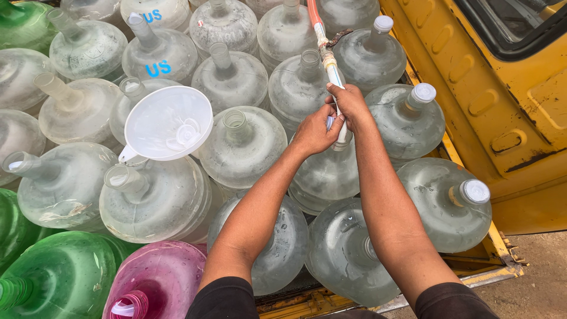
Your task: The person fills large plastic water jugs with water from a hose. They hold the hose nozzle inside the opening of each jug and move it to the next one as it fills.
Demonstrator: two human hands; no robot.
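Both hands, left hand (314,131) and right hand (349,105), are clamping the white hose nozzle (338,94) above clear jugs (242,145), some white-capped (475,191), beside a white funnel (168,123).

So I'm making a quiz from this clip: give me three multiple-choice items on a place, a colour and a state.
1. Where does the white funnel sit?
A. on a clear jug's neck
B. on the ground
C. in a hand

2. What colour is the jug at the bottom edge, left of the arms?
A. blue
B. pink
C. yellow

3. What do both hands hold?
A. a cap
B. nothing
C. the hose nozzle

A: the funnel rests among the clear jugs.
B: that jug is pink.
C: left hand and right hand close around the nozzle.
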